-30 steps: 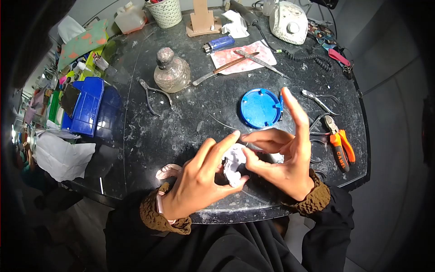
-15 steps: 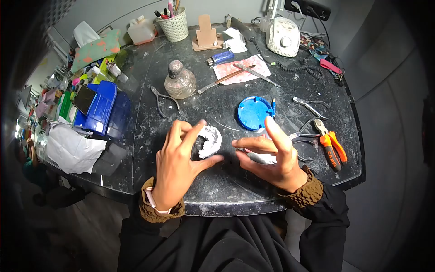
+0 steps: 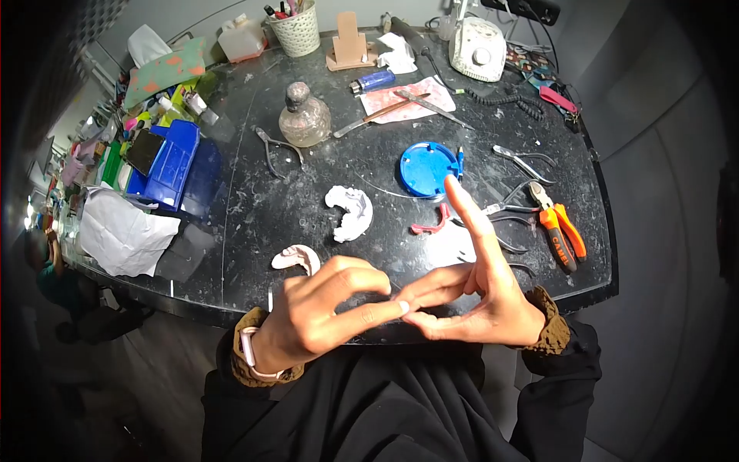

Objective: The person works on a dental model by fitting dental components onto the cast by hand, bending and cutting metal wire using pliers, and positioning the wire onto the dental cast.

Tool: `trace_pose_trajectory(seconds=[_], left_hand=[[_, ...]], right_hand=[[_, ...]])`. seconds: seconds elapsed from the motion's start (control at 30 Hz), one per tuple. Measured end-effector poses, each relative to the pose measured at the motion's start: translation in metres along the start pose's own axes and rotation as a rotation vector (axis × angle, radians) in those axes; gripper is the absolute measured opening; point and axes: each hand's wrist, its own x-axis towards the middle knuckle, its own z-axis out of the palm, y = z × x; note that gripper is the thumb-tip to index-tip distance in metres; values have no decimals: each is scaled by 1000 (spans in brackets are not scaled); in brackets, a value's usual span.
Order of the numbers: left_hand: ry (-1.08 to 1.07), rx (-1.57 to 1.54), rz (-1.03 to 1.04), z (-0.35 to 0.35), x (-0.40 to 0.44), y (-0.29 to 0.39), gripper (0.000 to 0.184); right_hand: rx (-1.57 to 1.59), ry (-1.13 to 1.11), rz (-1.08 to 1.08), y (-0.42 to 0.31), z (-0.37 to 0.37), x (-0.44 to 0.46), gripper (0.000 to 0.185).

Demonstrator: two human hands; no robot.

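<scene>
My left hand (image 3: 327, 312) and my right hand (image 3: 481, 304) meet low over the front of the bench, their fingertips pinched together. What lies between them is too small to make out. My right index finger points up, away from the pinch. Beyond my left hand lie a white horseshoe-shaped plaster dental cast (image 3: 356, 219) and a pale pinkish curved piece (image 3: 296, 257), partly behind my knuckles. Past my right fingers rest a red curved piece (image 3: 434, 222) and a white object (image 3: 450, 248), partly covered by that hand.
A blue round dish (image 3: 427, 171) lies mid-bench. Orange-handled cutters (image 3: 560, 227) and several pliers (image 3: 523, 163) lie right. A glass bottle (image 3: 305, 119), pliers (image 3: 275, 152) and pink-stained paper (image 3: 408, 100) with tools sit farther back. A blue bin (image 3: 171, 165) stands left.
My left hand has moved from beside the cast toward me and right, and the right hand has drawn nearer too. Their fingertips now meet. The pinkish piece and red piece have come into view.
</scene>
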Motion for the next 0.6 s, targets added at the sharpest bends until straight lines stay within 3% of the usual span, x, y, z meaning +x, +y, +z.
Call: trace_pose_trajectory(seconds=[0.17,0.23,0.27,0.33,0.4,0.43,0.53,0.6], left_hand=[[-105,-204,-42,10,-2,12,20],[-60,-284,-51,11,-3,10,20],[-24,-323,-54,8,-3,8,21],[71,-416,-84,2,-5,5,21],[113,-501,-103,-5,-9,4,20],[133,-519,-98,-7,-10,4,20],[187,-552,-81,-8,-12,6,19],[228,-549,-61,-5,-10,8,19]], right_hand=[[58,54,126,-3,7,-23,102],[-73,120,109,2,-1,-37,84],[-513,233,13,0,-7,-39,55],[-1138,379,101,0,-18,-52,33],[-1348,388,164,2,-24,-61,33],[-1330,373,305,3,-20,-64,32],[-1491,397,154,42,-23,-74,25],[-1673,389,168,56,-16,-78,20]])
